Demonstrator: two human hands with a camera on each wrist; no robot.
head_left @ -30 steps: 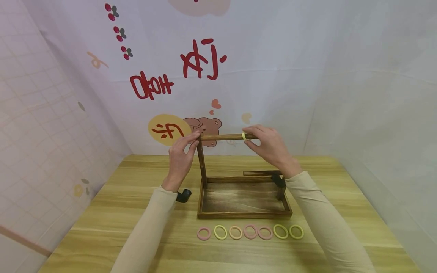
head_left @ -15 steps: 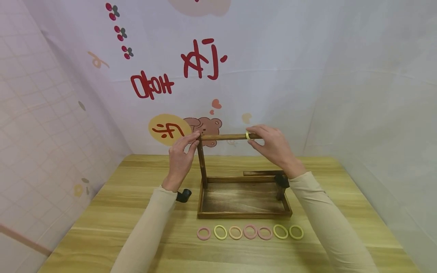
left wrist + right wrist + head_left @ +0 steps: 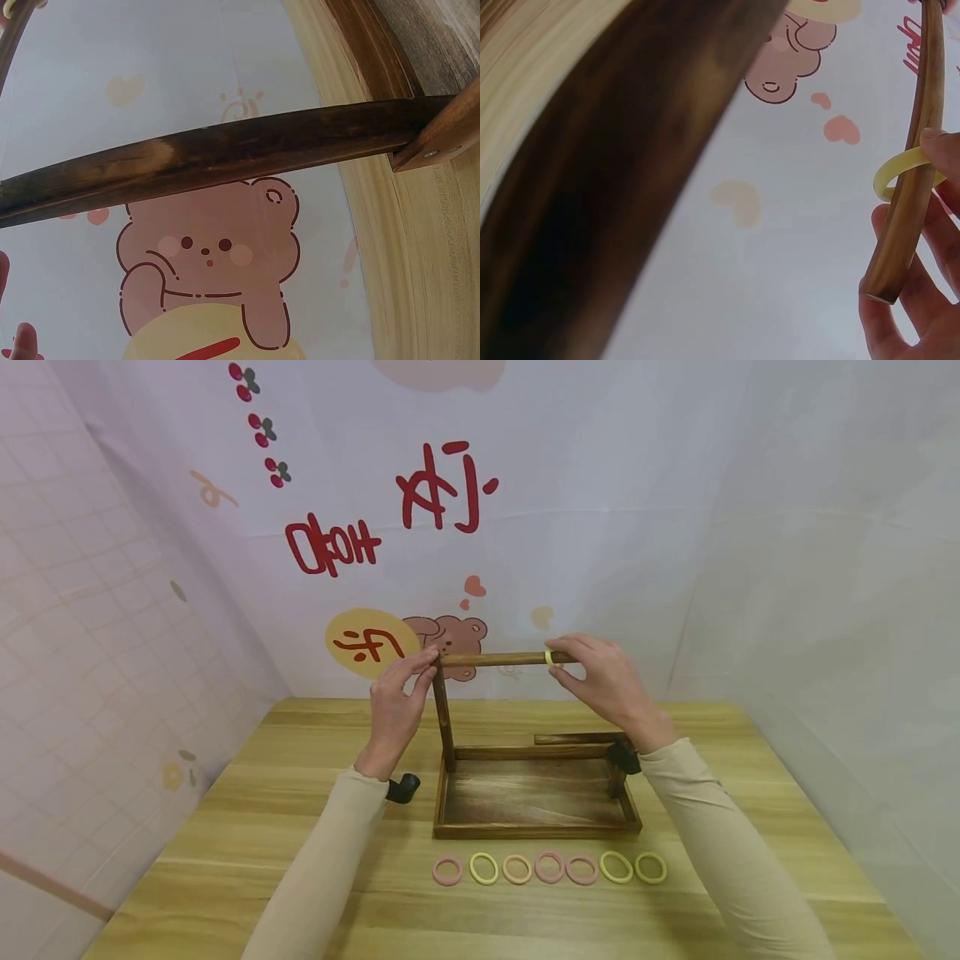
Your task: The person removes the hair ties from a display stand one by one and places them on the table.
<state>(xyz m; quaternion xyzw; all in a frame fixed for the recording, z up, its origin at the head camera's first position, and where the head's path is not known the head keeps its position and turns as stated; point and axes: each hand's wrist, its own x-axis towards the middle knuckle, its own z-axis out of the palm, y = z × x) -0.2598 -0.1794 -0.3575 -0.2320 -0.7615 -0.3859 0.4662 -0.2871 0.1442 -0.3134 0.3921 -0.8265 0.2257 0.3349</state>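
My right hand [image 3: 606, 681] pinches a pale yellow ring [image 3: 549, 658] that encircles the raised wooden bar [image 3: 495, 660] near its free right end. In the right wrist view, the bar runs through the ring [image 3: 889, 172], with thumb and fingers on the ring and other fingers behind the bar. At the bar's left end, my left hand [image 3: 396, 702] holds the top of the upright post [image 3: 444, 718] between fingertips and thumb. That post rises from the back left of a brown wooden rack with a shallow tray base [image 3: 536, 832].
A row of pink [image 3: 447, 871], yellow [image 3: 650, 868] and peach rings [image 3: 517, 870] lies on the wood-grain table [image 3: 285, 860] before the rack. A lower bar [image 3: 573, 739] sits at the rack's back right. A printed cloth [image 3: 585, 527] hangs behind.
My right hand and the yellow ring have shifted a little to the right along the raised bar. My left hand stays at the post top.
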